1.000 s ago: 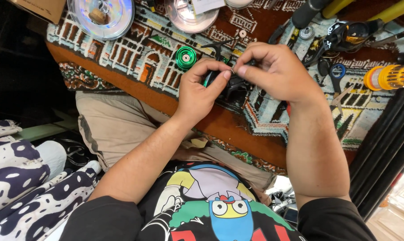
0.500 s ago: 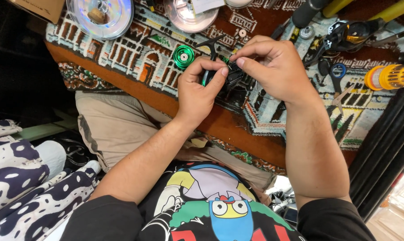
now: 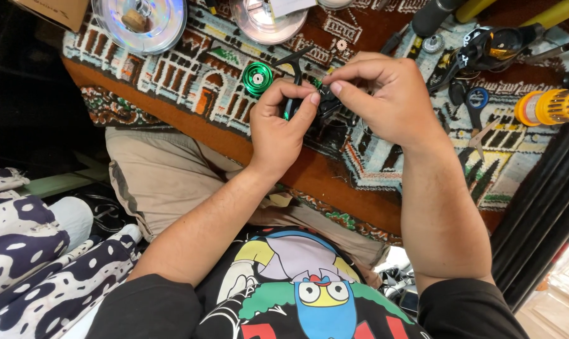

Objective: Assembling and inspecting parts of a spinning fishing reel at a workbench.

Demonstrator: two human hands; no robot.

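Right hand shifted slightly left since earlier; fingers pinch a small part over the black reel mid-frame. Left hand grips the reel from lower left. Green spool sits just left on the bench.

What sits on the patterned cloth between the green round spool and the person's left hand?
Nothing: in the head view only bare patterned cloth separates the green spool from the left hand, which grips a black reel body.

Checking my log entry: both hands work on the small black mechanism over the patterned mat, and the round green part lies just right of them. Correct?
Not quite. The head view shows the round green part lying left of the hands, beside the left hand. Both it and the right hand do hold the small black mechanism over the patterned mat.
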